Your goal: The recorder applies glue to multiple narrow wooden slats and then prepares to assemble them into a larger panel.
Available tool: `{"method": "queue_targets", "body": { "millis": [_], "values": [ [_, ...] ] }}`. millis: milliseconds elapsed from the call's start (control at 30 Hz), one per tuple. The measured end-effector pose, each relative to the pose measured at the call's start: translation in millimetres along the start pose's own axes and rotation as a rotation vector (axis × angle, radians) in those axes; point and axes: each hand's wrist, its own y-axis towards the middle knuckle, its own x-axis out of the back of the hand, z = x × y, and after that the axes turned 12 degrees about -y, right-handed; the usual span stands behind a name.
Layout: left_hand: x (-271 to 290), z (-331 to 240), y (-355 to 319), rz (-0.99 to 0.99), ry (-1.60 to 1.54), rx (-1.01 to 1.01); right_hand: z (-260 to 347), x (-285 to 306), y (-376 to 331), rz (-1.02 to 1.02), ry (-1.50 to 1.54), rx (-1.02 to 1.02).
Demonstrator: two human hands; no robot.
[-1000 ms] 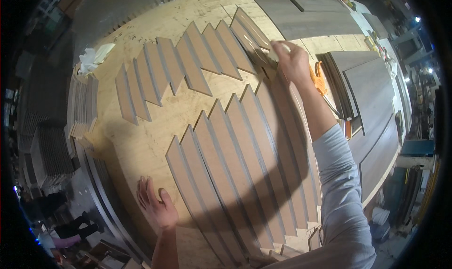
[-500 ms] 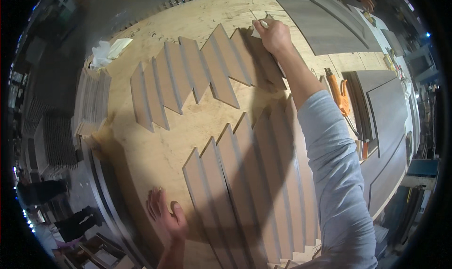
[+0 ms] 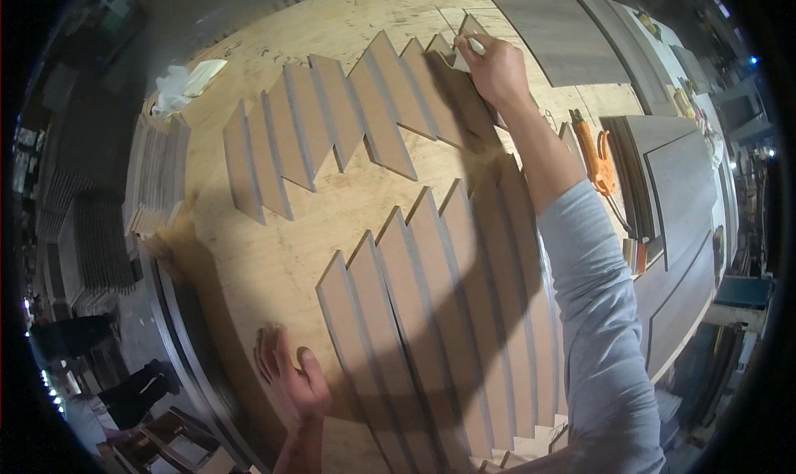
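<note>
A plywood workbench [image 3: 274, 258] carries two rows of slanted, pointed wooden slats. The far row [image 3: 332, 134] runs across the top; the near row [image 3: 439, 308] fans toward me. My right hand [image 3: 496, 68] reaches to the far right end of the far row, fingers pinched on the tip of the last slat [image 3: 458, 76] there. My left hand [image 3: 286, 379] lies flat with fingers spread on the bench near its front edge, just left of the near row's first slat.
A crumpled white cloth [image 3: 182, 82] lies at the bench's far left. An orange tool [image 3: 595, 155] rests at the right by grey panels [image 3: 663, 192]. A long grey board [image 3: 555, 26] lies at the back. Stacked slats [image 3: 153, 184] line the left edge.
My right hand has reached farther away along the far row to its end slat. My left hand stays planted on the near edge of the bench.
</note>
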Motion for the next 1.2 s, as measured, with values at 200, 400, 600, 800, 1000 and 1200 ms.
{"method": "queue_targets", "body": {
  "millis": [200,400,600,800,1000,1200],
  "values": [
    [2.3,-6.9,2.6,-0.005,0.010,-0.019,-0.4,42.3,-49.9,0.073,0.050,-0.082],
    [1.3,-4.9,3.2,-0.024,-0.015,-0.042,-3.7,66.9,-81.4,0.236,0.028,-0.143],
    [3.3,-5.1,5.2,-0.034,-0.015,-0.043,-6.4,68.6,-80.4,0.147,0.159,0.031],
    [0.9,2.1,3.9,-0.011,0.011,-0.050,13.7,27.7,-5.5,0.027,0.170,-0.087],
    [1.3,1.8,3.4,0.035,0.042,0.026,55.0,-8.2,14.6,0.057,0.123,-0.101],
    [-2.5,3.1,2.7,0.024,0.011,0.051,74.0,7.5,7.7,0.006,0.028,0.108]
  ]
}}
